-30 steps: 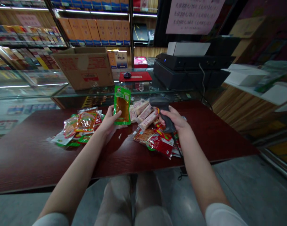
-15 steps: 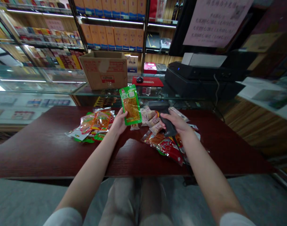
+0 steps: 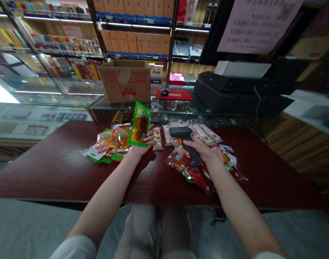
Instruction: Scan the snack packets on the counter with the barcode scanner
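Observation:
My left hand holds a green-edged snack packet above the table, its thumb side hidden behind the packet. The packet is tilted, with its amber back and a small white label towards me. In my right hand is a black handheld barcode scanner, gripped round the handle, its head pointing left. Below the scanner lie red snack packets. Several pale wrapped bars lie between and behind my hands. Left of my left hand is a pile of mixed snack packets.
A dark red wooden table spans the front. Behind it, a glass counter carries an open cardboard box, a computer mouse on a red mat, and a black machine. A person is at the far left.
My left hand has turned the green packet over to its back and tipped it, shifting slightly left. The scanner stays in my right hand. The camera view has shifted a little left.

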Action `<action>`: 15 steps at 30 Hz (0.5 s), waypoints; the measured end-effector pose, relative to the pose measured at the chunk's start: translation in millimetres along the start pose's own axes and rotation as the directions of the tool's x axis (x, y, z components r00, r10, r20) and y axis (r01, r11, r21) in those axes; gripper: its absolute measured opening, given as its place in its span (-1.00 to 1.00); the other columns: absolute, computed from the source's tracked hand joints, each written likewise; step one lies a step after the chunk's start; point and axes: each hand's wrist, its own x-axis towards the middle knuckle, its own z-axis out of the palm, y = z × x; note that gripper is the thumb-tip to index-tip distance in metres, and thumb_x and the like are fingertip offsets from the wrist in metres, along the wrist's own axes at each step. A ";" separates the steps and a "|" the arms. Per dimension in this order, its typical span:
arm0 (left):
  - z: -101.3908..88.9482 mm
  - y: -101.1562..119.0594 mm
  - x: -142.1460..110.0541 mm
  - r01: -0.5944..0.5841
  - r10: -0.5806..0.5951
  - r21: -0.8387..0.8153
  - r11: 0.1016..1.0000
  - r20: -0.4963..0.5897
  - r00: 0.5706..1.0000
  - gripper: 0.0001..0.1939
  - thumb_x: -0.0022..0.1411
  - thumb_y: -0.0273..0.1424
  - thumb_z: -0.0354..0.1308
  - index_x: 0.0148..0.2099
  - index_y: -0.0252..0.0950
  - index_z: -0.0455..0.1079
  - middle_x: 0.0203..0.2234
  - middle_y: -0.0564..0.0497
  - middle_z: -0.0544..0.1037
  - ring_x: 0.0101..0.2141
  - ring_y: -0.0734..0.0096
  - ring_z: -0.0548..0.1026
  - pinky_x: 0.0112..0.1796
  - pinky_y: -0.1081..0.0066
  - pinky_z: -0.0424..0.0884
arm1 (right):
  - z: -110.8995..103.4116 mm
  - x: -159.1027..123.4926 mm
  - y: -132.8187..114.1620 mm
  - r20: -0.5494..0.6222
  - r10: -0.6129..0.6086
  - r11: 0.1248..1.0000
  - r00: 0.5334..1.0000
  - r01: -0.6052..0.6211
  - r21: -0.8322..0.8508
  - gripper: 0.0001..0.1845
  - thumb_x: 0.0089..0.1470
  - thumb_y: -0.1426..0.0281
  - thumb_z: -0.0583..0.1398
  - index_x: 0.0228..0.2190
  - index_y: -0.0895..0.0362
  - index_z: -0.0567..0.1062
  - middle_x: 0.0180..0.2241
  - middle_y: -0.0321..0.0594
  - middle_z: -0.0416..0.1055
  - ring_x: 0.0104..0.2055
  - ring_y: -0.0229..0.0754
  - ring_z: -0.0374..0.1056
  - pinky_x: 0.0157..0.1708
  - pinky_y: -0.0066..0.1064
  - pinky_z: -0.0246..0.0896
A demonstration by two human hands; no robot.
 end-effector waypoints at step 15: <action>-4.7 -5.3 8.6 0.170 -0.169 -0.030 0.985 0.017 0.985 -0.63 0.39 -0.29 -0.14 0.08 -0.29 0.36 -0.52 0.06 0.29 -0.66 0.63 0.12 -0.69 0.65 0.02 | 7.9 -2.4 -4.2 0.148 -0.016 0.999 0.989 0.024 -0.049 -0.55 -0.02 0.13 0.33 -0.24 0.17 0.36 -0.62 -0.40 0.31 -0.65 -0.37 0.16 -0.67 -0.53 0.03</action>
